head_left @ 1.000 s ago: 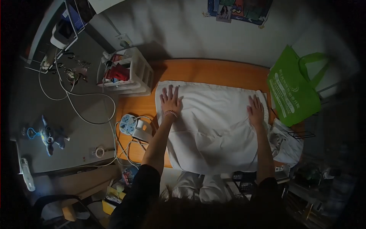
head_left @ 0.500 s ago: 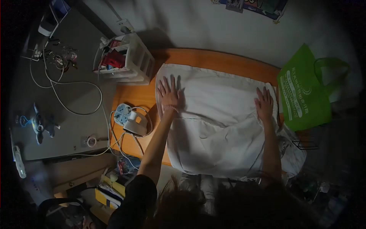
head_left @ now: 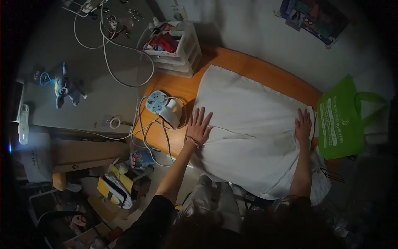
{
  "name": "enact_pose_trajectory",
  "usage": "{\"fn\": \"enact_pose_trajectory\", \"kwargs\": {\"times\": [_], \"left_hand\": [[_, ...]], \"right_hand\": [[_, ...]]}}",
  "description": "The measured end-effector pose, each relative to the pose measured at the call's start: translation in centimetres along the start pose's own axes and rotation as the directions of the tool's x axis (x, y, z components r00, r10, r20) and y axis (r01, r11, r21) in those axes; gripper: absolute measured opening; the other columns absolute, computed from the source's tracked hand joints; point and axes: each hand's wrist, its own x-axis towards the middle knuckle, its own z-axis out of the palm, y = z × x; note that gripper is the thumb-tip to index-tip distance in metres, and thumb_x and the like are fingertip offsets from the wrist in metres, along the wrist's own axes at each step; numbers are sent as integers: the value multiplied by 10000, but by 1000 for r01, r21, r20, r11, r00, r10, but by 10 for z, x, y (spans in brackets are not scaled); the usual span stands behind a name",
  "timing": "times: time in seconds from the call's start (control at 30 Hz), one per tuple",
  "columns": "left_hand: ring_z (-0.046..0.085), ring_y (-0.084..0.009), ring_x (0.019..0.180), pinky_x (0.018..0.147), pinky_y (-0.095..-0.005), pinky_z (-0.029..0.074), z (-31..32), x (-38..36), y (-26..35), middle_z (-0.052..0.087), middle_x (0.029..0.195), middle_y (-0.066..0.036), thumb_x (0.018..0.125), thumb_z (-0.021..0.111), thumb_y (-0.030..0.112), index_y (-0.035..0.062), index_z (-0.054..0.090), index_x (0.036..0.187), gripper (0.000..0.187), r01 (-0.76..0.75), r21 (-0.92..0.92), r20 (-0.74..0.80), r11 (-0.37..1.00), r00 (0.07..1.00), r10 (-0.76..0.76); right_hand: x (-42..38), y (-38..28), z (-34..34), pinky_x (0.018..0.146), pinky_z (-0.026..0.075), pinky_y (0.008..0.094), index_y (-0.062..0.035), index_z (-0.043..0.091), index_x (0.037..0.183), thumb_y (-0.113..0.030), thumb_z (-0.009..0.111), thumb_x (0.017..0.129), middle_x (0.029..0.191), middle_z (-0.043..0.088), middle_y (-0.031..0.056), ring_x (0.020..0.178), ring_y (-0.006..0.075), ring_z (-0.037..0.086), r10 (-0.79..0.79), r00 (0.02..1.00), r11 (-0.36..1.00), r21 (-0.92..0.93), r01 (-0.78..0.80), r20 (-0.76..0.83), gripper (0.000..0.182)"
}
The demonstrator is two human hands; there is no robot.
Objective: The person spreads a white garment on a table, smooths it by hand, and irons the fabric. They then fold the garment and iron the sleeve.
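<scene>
A white cloth [head_left: 248, 108], perhaps a garment, lies spread over the orange table, its near edge hanging over the front. Some creases run across its middle and lower right. My left hand [head_left: 200, 128], with a beaded bracelet at the wrist, rests flat on the cloth's left edge, fingers spread. On the right side, my right hand [head_left: 303, 125] lies flat near the cloth's edge with its fingers stretched out. Neither hand grips anything.
Left of the cloth sit a blue-and-white power strip [head_left: 157, 101] and a white plugged-in block [head_left: 171, 114] with trailing cables. A plastic drawer unit [head_left: 188, 52] stands behind them. At the right is a green bag [head_left: 342, 120]. The orange table [head_left: 236, 60] meets the wall.
My left hand has slid down the cloth's left side toward me. The cloth looks smoother, with fewer folds. The camera view has turned and shifted left.
</scene>
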Motion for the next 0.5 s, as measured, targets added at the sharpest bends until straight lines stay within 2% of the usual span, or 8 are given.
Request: {"fn": "enact_pose_trajectory", "kwargs": {"times": [0.07, 0.13, 0.23, 0.3, 0.33, 0.4, 0.43, 0.5], "left_hand": [[131, -375, 1463, 1179, -503, 143, -2, 9, -4, 171, 1589, -155, 935, 481, 394, 220, 297, 1509, 627, 28, -34, 23, 999, 999, -27], [128, -384, 1461, 1183, -497, 136, 0, 27, -10, 174, 1587, -158, 938, 469, 404, 214, 305, 1506, 621, -106, -75, -57, 991, 993, 102], [134, -393, 1457, 1186, -493, 129, 2, 40, -13, 183, 1582, -168, 944, 451, 419, 210, 299, 1509, 621, -103, -61, -54, 993, 994, 100], [137, -397, 1455, 1187, -492, 128, 2, 38, -13, 183, 1581, -172, 945, 450, 419, 210, 297, 1509, 621, -101, -67, -53, 993, 994, 98], [139, -397, 1454, 1187, -490, 128, 2, 38, -13, 182, 1580, -176, 944, 456, 415, 210, 296, 1509, 622, -97, -64, -67, 993, 993, 92], [142, -396, 1454, 1188, -489, 129, 2, 36, -14, 181, 1580, -179, 942, 463, 410, 211, 294, 1510, 624, -94, -72, -78, 993, 993, 88], [143, -396, 1454, 1188, -487, 128, 2, 34, -13, 179, 1580, -180, 941, 467, 407, 209, 294, 1509, 626, -90, -75, -79, 993, 993, 84], [143, -395, 1454, 1189, -486, 128, 2, 36, -12, 177, 1580, -182, 939, 472, 403, 208, 293, 1509, 628, -94, -85, -89, 992, 992, 86]], "right_hand": [[1, 10, 7, 1141, 210, 505, -263, 305, 1504, -374, 408, 1012, 1585, 214, 108, 1437, 345, 229, 42, 999, 998, -39, -41, 14, 514], [2, 14, 13, 1140, 211, 504, -258, 287, 1511, -377, 399, 1016, 1586, 213, 108, 1439, 341, 227, 31, 999, 998, -60, -32, -8, 521], [-1, 13, 7, 1138, 215, 506, -244, 282, 1512, -384, 392, 1018, 1581, 226, 110, 1438, 340, 229, 67, 998, 995, -71, -65, 17, 525], [3, 1, -4, 1132, 212, 538, -211, 302, 1503, -348, 387, 1025, 1559, 255, 154, 1420, 400, 247, 112, 989, 993, -33, -110, 91, 505], [4, -9, -8, 1132, 212, 538, -211, 302, 1503, -348, 387, 1025, 1559, 255, 154, 1420, 400, 247, 115, 989, 993, -36, -112, 94, 505], [0, -30, -20, 1146, 182, 541, -208, 323, 1498, -318, 419, 1015, 1558, 263, 150, 1429, 400, 229, 50, 992, 996, -73, -59, -117, 504], [-8, -52, -28, 1146, 182, 541, -208, 323, 1498, -318, 419, 1015, 1558, 263, 150, 1429, 400, 229, 52, 992, 995, -83, -61, -113, 504], [-26, -116, -42, 1159, 151, 543, -216, 337, 1495, -310, 463, 995, 1559, 269, 144, 1440, 389, 209, 226, 956, 974, 65, -217, -190, 524]]}}
